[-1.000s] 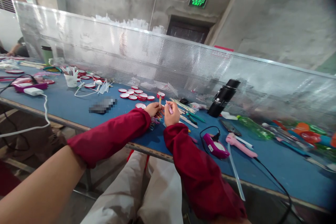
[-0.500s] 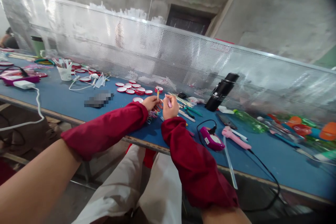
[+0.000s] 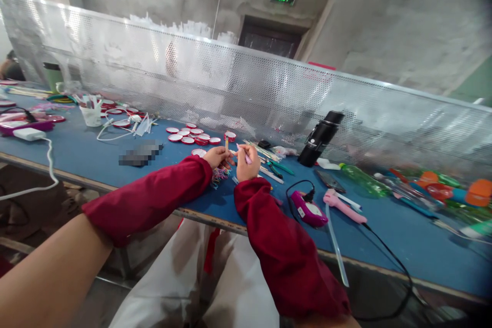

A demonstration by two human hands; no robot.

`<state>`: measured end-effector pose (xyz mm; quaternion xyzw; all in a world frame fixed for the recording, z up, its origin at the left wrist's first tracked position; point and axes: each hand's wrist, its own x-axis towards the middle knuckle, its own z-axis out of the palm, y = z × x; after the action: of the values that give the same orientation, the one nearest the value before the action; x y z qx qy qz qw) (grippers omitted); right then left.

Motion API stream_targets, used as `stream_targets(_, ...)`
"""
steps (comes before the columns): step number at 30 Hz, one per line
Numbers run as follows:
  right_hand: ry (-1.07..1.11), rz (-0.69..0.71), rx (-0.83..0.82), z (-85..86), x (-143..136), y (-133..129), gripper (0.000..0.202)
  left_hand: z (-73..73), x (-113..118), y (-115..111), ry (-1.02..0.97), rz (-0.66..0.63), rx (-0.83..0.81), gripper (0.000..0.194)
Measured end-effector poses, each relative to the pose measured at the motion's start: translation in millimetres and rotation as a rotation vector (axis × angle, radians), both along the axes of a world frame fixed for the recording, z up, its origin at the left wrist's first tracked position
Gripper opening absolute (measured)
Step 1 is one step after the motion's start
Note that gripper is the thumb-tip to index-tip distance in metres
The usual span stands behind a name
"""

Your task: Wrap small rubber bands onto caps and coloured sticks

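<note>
My left hand (image 3: 217,157) is closed on a short, thin yellowish stick (image 3: 226,143), which stands upright between thumb and fingers. Right beside it, my right hand (image 3: 248,165) grips a slim pink pen-like tool (image 3: 245,155), its upper end tilted toward the left hand. Whether the tool's tip touches anything is too small to tell. Under my left hand lies a tangle of multicoloured threads (image 3: 219,176). Several shallow red-rimmed white lids (image 3: 187,132) rest just beyond the left hand. Teal-handled pliers (image 3: 280,168) and thin sticks lie past the right hand.
A black flashlight-like cylinder (image 3: 321,138) leans by the perforated metal screen (image 3: 261,77). To the right are a purple device (image 3: 308,210), a pink corded glue gun (image 3: 346,206) and a green plastic bottle (image 3: 363,180). A white cup (image 3: 91,116) holds sticks at left.
The camera view has shifted slightly, so the bench items sit a little lower and further left. Both hands keep their hold, with the pink tool at a slightly different tilt.
</note>
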<state>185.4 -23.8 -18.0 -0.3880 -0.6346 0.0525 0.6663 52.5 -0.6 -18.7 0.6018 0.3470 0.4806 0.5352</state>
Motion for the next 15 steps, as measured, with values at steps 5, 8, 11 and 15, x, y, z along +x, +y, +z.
stream_targets(5,0.028,0.038,-0.013,1.4,-2.3,-3.6,0.019,2.8,-2.3,-1.8,0.025,-0.004,-0.004,0.011)
stream_targets(8,0.026,0.044,-0.011,1.1,-2.5,-4.0,0.019,1.9,-2.1,-1.9,0.034,0.007,-0.001,0.011)
stream_targets(11,0.023,0.035,0.001,0.2,-2.0,-1.8,0.017,1.8,-2.0,-2.3,0.049,0.007,0.007,0.012)
stream_targets(15,0.038,0.032,0.000,0.5,-1.9,-0.3,0.017,3.3,-2.6,-2.9,0.060,0.012,0.011,0.011)
